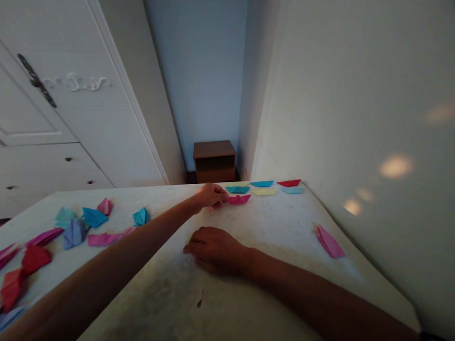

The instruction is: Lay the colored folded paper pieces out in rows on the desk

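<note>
My left hand (212, 195) reaches to the far part of the white table (277, 269). Its fingers pinch the left end of a pink paper boat (239, 199), which rests on the tabletop. Beyond it are two rows of folded paper boats, among them a blue boat (262, 183), a teal boat (238, 189), a cream boat (264, 192), a red boat (289, 183) and a light blue boat (293, 190). Nearer to me, my right hand (216, 249) rests on the table with its fingers curled in, and nothing shows in them.
Several folded papers lie scattered on the left, including a blue one (95, 217), a red one (36, 259) and a pink strip (104, 239). A lone pink folded paper (329, 241) lies near the wall (360, 109) on the right. A brown cabinet (214, 150) stands beyond the table.
</note>
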Demonstrator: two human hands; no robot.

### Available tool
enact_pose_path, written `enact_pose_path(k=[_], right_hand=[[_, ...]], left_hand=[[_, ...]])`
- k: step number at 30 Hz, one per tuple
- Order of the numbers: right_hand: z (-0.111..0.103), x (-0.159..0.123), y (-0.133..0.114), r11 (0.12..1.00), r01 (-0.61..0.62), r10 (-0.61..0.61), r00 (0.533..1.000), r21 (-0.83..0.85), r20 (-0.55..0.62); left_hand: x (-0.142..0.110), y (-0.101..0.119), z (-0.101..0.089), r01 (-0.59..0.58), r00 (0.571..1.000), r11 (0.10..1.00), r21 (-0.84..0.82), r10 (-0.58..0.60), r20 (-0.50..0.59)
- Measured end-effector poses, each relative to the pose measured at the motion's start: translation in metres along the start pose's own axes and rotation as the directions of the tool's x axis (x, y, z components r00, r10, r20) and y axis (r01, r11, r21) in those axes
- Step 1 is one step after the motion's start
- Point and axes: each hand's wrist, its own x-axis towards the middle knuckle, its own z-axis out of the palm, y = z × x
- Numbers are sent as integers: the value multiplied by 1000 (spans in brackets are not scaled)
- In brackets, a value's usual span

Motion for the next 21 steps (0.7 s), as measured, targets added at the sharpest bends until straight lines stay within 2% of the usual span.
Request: enact_pose_path(k=[5, 9, 15, 18, 21], right_hand=[[-3, 4, -2, 999, 16, -10, 990, -44, 139], [-8, 7, -3, 998, 50, -41, 978, -42, 202], [-12, 9, -5, 999, 24, -17, 969, -24, 247], [-10, 9, -5, 1000, -17, 19, 962, -10, 274], [-4, 6, -4, 1000, 8, -3, 959, -15, 285]], left_hand=[[12, 4, 2, 0, 997, 1000, 21, -2, 74], [11, 24, 16, 0, 991, 999, 34, -4, 131], [18, 58, 69, -26, 971, 997, 67, 10, 237], [27, 69, 101, -54, 966, 990, 131, 19, 257], [36, 76, 127, -80, 966, 976, 201, 26, 259]])
